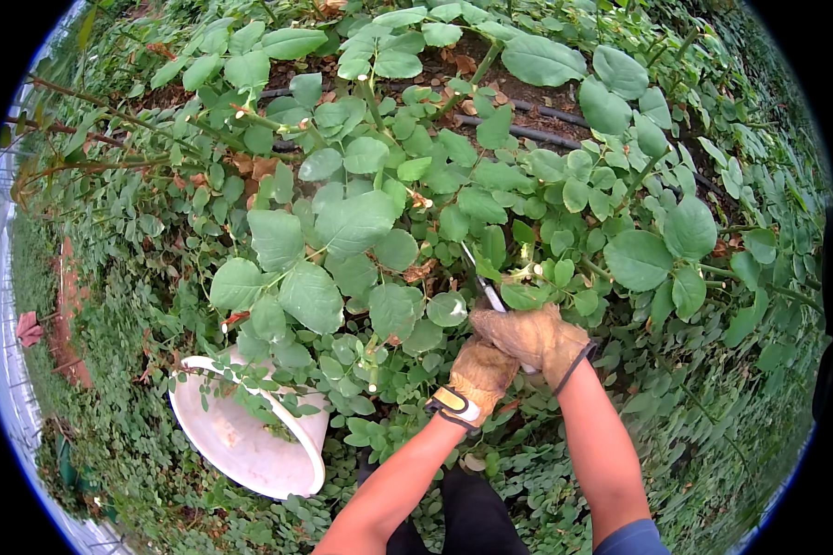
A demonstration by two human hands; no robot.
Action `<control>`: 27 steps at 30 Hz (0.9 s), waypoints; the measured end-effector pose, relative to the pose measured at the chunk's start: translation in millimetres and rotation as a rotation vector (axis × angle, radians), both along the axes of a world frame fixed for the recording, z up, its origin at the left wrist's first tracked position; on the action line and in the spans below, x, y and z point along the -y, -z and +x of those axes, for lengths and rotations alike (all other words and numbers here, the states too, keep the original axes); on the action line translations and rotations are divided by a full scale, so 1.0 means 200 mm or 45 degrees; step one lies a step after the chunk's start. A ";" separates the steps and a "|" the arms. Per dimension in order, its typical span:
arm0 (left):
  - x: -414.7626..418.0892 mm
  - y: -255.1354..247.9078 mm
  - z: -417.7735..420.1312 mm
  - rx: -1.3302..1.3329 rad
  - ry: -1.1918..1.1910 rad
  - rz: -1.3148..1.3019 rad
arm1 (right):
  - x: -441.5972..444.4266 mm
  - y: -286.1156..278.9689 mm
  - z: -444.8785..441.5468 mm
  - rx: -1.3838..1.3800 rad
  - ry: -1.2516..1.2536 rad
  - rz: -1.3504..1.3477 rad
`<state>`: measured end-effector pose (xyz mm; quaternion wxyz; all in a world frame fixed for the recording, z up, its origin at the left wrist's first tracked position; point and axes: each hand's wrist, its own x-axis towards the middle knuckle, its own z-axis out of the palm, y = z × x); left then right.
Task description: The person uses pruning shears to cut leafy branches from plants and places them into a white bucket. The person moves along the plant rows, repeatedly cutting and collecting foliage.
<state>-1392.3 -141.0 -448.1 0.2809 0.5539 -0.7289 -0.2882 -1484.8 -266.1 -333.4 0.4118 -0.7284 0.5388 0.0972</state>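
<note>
Both hands wear worn tan work gloves and meet low among rose bushes, right of the middle. My right hand [541, 338] is closed around a slim metal cutting tool [491, 294]. Its narrow blade points up and away into the leaves, and a pale end shows below the glove. My left hand [482, 378] lies against the right one, slightly lower and to its left. Its fingers are hidden, so whether it grips anything is unclear. Just above my right hand stands a freshly cut rose stem [527, 270] with a pale end.
A white plastic bucket [250, 433] lies tilted among the foliage at lower left. Cut rose canes [267, 122] stick up across the bush. Black irrigation pipes [527, 132] run over soil and dry leaves behind. A pink rose [29, 329] hangs at far left beside a bare earth path [73, 312].
</note>
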 end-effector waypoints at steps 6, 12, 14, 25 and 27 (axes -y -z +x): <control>-0.03 0.19 0.07 0.475 0.202 0.363 | -0.02 0.54 0.13 -0.084 0.165 -0.060; -0.14 0.11 0.12 0.382 0.244 0.193 | 0.02 0.88 0.17 0.054 0.401 -0.001; -0.24 -0.04 0.15 0.221 0.199 0.365 | 0.02 0.91 0.15 0.192 0.527 0.050; 0.01 -0.64 0.29 -0.171 -0.428 -0.199 | -0.65 0.52 -0.04 1.433 1.620 0.648; 0.14 -0.52 0.24 -0.263 -0.632 -0.057 | -0.76 0.43 -0.08 1.488 1.624 0.719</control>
